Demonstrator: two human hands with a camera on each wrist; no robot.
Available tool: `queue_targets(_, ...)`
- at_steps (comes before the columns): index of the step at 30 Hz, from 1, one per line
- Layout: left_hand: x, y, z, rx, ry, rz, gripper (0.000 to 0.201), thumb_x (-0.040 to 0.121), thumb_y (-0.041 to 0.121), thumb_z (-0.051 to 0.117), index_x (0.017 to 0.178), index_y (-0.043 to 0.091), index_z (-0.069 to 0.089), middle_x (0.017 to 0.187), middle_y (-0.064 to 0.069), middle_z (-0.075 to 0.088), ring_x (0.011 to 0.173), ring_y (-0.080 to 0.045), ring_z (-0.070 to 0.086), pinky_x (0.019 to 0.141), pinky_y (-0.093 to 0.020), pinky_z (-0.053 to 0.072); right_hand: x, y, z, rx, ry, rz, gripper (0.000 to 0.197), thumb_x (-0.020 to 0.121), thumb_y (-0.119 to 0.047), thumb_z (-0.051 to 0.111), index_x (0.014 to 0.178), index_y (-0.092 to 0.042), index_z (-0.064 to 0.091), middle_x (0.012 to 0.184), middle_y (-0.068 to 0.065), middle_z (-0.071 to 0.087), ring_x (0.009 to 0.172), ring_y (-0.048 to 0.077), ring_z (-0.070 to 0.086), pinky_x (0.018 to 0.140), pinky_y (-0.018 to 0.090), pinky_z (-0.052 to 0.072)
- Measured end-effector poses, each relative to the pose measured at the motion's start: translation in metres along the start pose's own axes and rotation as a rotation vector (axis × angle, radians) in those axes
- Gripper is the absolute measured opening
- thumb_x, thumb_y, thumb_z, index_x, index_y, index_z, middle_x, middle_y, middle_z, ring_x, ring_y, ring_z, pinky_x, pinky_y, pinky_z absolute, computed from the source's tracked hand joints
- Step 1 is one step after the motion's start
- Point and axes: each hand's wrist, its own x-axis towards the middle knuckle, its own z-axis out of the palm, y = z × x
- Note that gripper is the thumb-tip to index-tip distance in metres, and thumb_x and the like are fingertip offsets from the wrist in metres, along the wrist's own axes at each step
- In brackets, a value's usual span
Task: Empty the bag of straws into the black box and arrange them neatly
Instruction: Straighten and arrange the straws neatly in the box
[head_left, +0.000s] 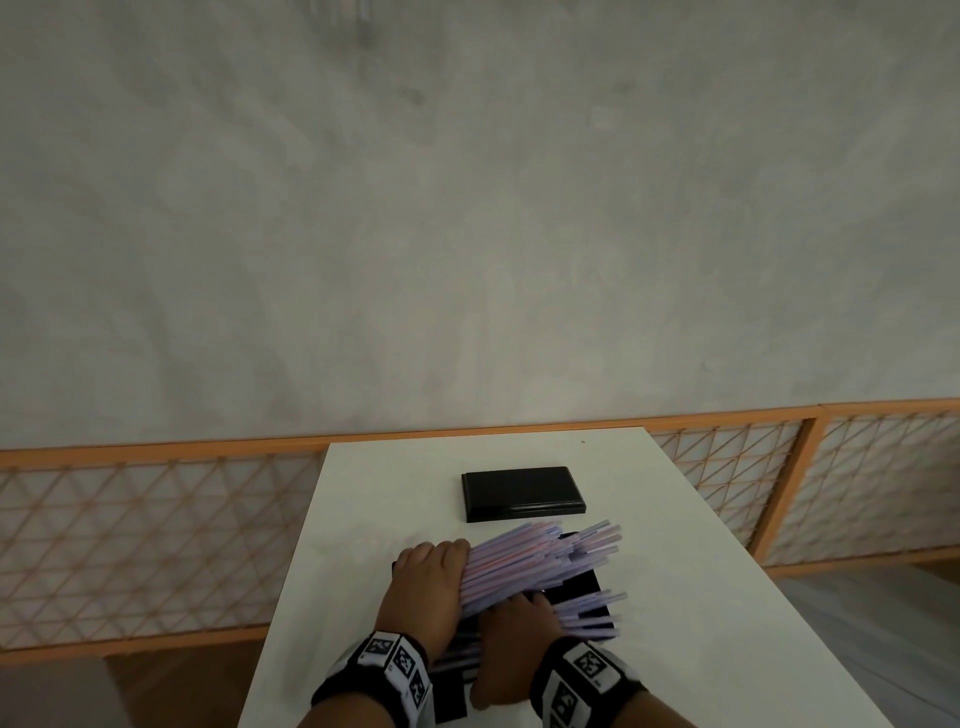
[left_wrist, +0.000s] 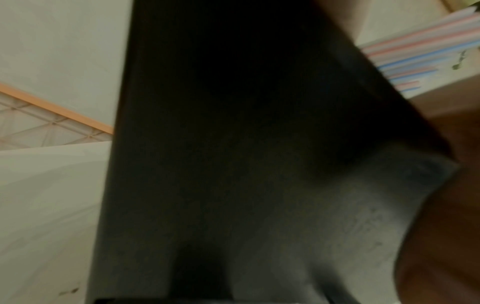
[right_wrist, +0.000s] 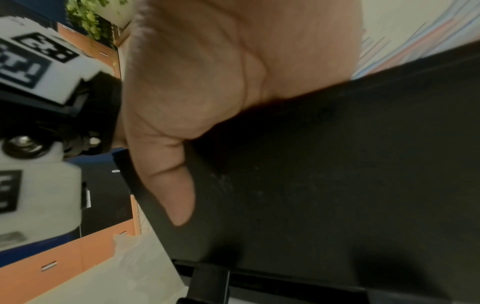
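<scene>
A fanned bundle of pale purple and pink straws lies slanted across the open black box near the front of the white table, its right ends sticking out past the rim. My left hand is cupped round the bundle's left end. Just nearer to me, my right hand lies flat on the straws. In the right wrist view its thumb rests straight against the box's outer wall. In the left wrist view the box wall hides most of the straws.
The box's flat black lid lies further back on the table, apart from the box. The table is narrow, with edges close on both sides. An orange lattice fence and a grey wall stand behind it.
</scene>
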Motion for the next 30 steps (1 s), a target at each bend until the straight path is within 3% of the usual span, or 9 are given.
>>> queue_targets(4, 0.0, -0.001, 0.001, 0.018, -0.005, 0.003, 0.071, 0.037, 0.024, 0.082, 0.098, 0.025, 0.045, 0.073, 0.01, 0.063, 0.062, -0.011, 0.059, 0.058, -0.026, 0.05, -0.001, 0.002, -0.005, 0.034, -0.052, 0.001, 0.088, 0.076, -0.049, 0.067, 0.147, -0.016, 0.027, 0.15, 0.01, 0.034, 0.138, 0.03, 0.028, 0.114, 0.048, 0.016)
queue_targets(9, 0.0, 0.0, 0.002, 0.026, -0.009, 0.008, 0.071, 0.039, 0.026, 0.083, 0.098, 0.025, 0.045, 0.073, 0.009, 0.063, 0.062, -0.012, 0.059, 0.059, -0.026, 0.05, -0.002, 0.005, -0.005, 0.056, -0.011, -0.029, 0.078, 0.073, -0.049, 0.07, 0.138, -0.015, 0.043, 0.141, 0.01, 0.046, 0.133, 0.03, 0.036, 0.113, 0.046, 0.018)
queue_targets(13, -0.001, 0.001, 0.002, 0.033, 0.001, 0.023, 0.069, 0.04, 0.024, 0.083, 0.099, 0.025, 0.046, 0.073, 0.009, 0.062, 0.063, -0.012, 0.058, 0.06, -0.026, 0.049, -0.002, 0.004, -0.002, 0.074, -0.002, -0.038, 0.08, 0.069, -0.05, 0.071, 0.138, -0.021, 0.043, 0.145, 0.006, 0.042, 0.136, 0.029, 0.031, 0.113, 0.049, 0.017)
queue_targets(16, -0.001, 0.001, 0.001, 0.037, 0.009, 0.017, 0.069, 0.04, 0.023, 0.082, 0.098, 0.025, 0.046, 0.073, 0.009, 0.062, 0.063, -0.012, 0.058, 0.06, -0.025, 0.049, -0.003, 0.007, -0.004, 0.095, -0.015, -0.066, 0.071, 0.071, -0.045, 0.072, 0.134, -0.021, 0.049, 0.141, 0.006, 0.046, 0.132, 0.029, 0.037, 0.111, 0.045, 0.021)
queue_targets(21, -0.003, 0.002, 0.001, 0.033, -0.009, 0.017, 0.068, 0.041, 0.026, 0.082, 0.098, 0.026, 0.045, 0.073, 0.01, 0.062, 0.064, -0.012, 0.057, 0.062, -0.024, 0.048, 0.004, 0.006, -0.01, 0.148, -0.168, -0.078, 0.069, 0.073, -0.045, 0.074, 0.131, -0.014, 0.052, 0.133, 0.01, 0.054, 0.122, 0.03, 0.049, 0.102, 0.037, 0.038)
queue_targets(26, -0.003, 0.004, -0.003, 0.026, -0.025, 0.021, 0.069, 0.038, 0.03, 0.081, 0.097, 0.026, 0.045, 0.073, 0.009, 0.062, 0.064, -0.013, 0.058, 0.06, -0.026, 0.049, 0.011, 0.003, -0.013, 0.307, -0.241, -0.132, 0.071, 0.072, -0.045, 0.076, 0.134, -0.022, 0.051, 0.135, 0.005, 0.055, 0.121, 0.026, 0.05, 0.104, 0.034, 0.038)
queue_targets(30, -0.003, 0.003, -0.001, 0.027, -0.014, 0.019, 0.063, 0.043, 0.027, 0.08, 0.096, 0.025, 0.045, 0.073, 0.009, 0.061, 0.064, -0.013, 0.058, 0.06, -0.027, 0.049, 0.008, 0.003, -0.01, 0.355, -0.155, -0.172, 0.07, 0.071, -0.052, 0.076, 0.132, -0.026, 0.054, 0.133, 0.002, 0.057, 0.12, 0.025, 0.051, 0.104, 0.033, 0.037)
